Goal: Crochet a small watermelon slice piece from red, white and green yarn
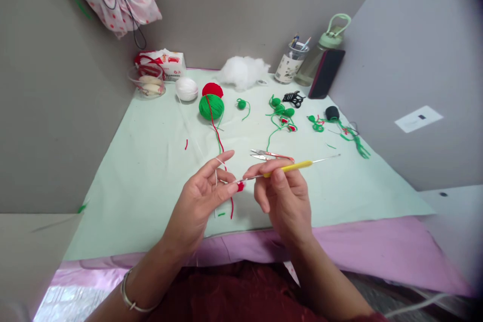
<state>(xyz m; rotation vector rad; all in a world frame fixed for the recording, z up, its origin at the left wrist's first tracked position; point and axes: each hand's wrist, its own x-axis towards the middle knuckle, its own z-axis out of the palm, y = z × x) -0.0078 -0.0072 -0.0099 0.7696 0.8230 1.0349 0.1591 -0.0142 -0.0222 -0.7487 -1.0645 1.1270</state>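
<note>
Between the thumb and fingers of my left hand [206,188] is a small red and white crochet piece [240,186]. White yarn runs over its raised index finger, and a red strand [231,207] hangs below. My right hand [285,191] is closed on a crochet hook [290,167] with a yellow handle. The hook's left tip meets the crochet piece at my left fingertips; its other metal end points right. Just beyond my right hand lie thread snips [273,155] with orange-red handles. Farther back sit a green yarn ball [211,107], a red yarn ball [213,91] and a white yarn ball [186,89].
White stuffing [244,73] lies at the back, near a pen cup [290,64], a bottle [320,55] and a phone [326,74]. Several small green crochet pieces [279,109] and a black claw clip [294,99] lie right of centre. A tissue pack [174,65] and plastic tub [151,88] stand back left.
</note>
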